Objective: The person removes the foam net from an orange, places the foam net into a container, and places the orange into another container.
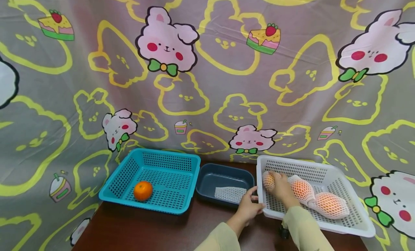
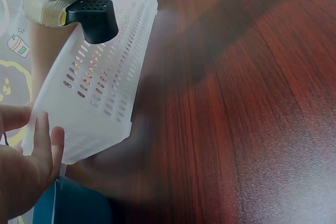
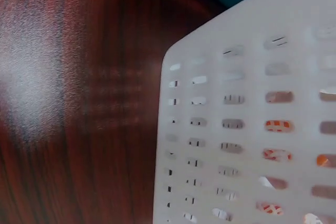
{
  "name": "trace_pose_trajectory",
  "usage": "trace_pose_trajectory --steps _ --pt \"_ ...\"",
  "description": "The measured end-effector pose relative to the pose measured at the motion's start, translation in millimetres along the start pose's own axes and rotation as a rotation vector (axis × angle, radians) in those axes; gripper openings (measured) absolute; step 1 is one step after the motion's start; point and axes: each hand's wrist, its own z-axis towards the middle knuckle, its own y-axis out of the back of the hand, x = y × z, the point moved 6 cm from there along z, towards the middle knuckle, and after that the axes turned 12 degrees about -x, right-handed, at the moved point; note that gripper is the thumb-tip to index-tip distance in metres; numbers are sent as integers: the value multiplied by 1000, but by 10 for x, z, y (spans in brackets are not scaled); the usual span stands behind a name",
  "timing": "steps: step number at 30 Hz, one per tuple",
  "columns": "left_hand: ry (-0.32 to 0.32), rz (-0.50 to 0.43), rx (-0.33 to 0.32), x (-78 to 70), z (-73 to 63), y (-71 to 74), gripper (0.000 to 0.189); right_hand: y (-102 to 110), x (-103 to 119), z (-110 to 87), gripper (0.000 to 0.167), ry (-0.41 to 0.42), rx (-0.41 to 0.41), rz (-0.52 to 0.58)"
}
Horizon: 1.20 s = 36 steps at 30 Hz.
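In the head view my right hand [image 1: 281, 188] reaches into the white basket [image 1: 356, 216] and grips an orange [image 1: 268, 180] in a white foam net at its left end. Two more netted oranges, one in the middle [image 1: 302, 190] and one nearer the front [image 1: 330, 205], lie to the right of that hand. My left hand [image 1: 248, 209] holds the basket's left front corner, fingers and thumb at the rim; the left wrist view shows this hand [image 2: 31, 166] against the white wall. In the right wrist view the basket wall [image 3: 210, 77] hides the right hand's fingers.
A dark blue tray [image 1: 207, 175] with a loose foam net [image 1: 230, 194] stands left of the white basket. Further left is a teal basket [image 1: 165, 204] holding a bare orange [image 1: 143, 190]. A patterned cloth [image 1: 207, 81] hangs behind the brown table [image 1: 155, 229].
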Motion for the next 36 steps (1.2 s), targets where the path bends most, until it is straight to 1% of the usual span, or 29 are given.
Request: trace_pose_trajectory --steps 5,9,14,16,20,23,26,30,34,36 --pt "-1 25 -2 13 0 2 64 16 28 -9 69 23 4 -42" --pt "-1 8 12 21 -11 -12 65 74 29 -24 69 79 12 -58" --pt "3 -24 10 36 8 -4 67 130 19 -62 70 161 25 -39" --pt "21 -36 0 49 14 3 67 131 4 -74 70 176 38 -26" --pt "90 -82 -17 72 1 -2 68 137 -16 -94 71 200 55 -6" --pt "148 -122 -20 91 -21 -12 67 152 -17 -113 71 221 53 2" --pt "191 -153 -14 115 -46 -23 67 164 -16 -139 72 237 61 5" --pt "206 -154 -10 136 -69 -21 68 187 7 -174 72 225 94 16" --pt "196 -149 -5 121 -52 3 68 239 68 -180 73 208 110 29" --pt "193 -147 -3 105 -39 19 68 266 108 -185 74 215 113 32"
